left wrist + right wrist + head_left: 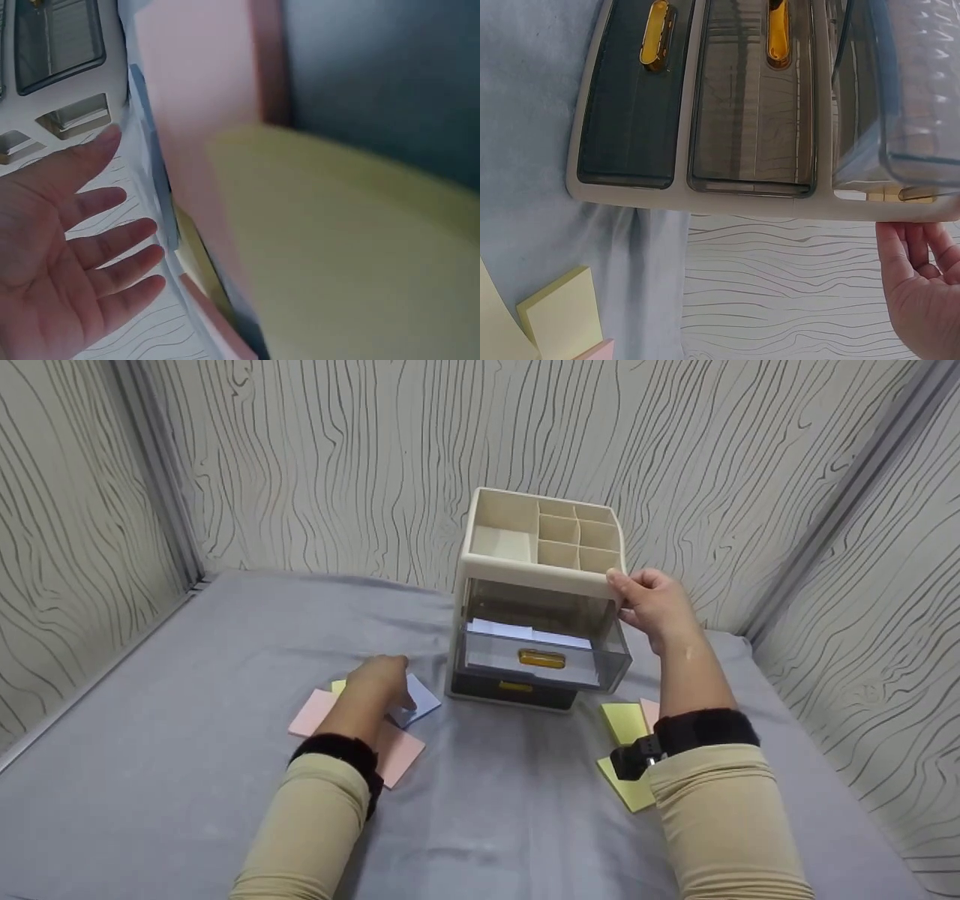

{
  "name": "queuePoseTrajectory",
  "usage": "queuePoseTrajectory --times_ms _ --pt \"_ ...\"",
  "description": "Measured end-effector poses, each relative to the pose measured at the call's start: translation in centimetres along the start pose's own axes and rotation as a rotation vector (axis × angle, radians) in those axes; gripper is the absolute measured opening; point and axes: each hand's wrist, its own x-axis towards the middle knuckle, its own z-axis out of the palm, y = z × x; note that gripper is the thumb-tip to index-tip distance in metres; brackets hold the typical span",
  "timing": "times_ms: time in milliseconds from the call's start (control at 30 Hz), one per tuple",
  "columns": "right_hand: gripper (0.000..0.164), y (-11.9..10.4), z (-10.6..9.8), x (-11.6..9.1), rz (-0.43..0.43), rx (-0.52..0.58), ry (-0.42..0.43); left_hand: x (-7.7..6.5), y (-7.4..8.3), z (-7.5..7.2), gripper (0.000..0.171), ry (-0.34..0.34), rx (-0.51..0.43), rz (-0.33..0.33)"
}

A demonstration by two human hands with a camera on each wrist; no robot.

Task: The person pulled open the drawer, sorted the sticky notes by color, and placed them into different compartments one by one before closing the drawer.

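A cream desktop drawer organizer [536, 570] stands upright on the cloth, its top drawer [495, 656] pulled out with white-looking paper pads [559, 639] inside. My right hand [660, 604] grips the organizer's upper right edge, the thumb on the top rim and the fingers against the side. To the left, my left hand [379, 679] is over a group of sticky note pads, close to a blue pad [426, 701]. Its fingers look extended and spread in the left wrist view, holding nothing. Pink pads [311, 714] and a yellow pad [338, 686] lie around it.
Yellow note pads [622, 722] and a pink pad [649, 709] lie right of the organizer, partly behind my right forearm. The lower drawers [634, 112] are closed. Wood-grain patterned walls [337, 457] enclose the grey cloth-covered table [510, 825].
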Motion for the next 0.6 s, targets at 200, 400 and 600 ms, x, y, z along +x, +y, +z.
queuePoseTrajectory --times_ms 200,400,600 --pt "0.048 0.0 0.1 0.0 -0.009 -0.002 -0.002 -0.1 0.0 0.7 0.057 0.0 0.033 0.032" --pt "0.049 0.0 0.1 0.0 -0.007 -0.004 -0.001 -0.2 0.1 1.0 0.06 0.019 0.089 0.045" --pt "0.049 0.0 0.1 0.0 -0.002 -0.005 0.001 -0.1 0.7 1.3 0.056 0.037 0.151 0.047"
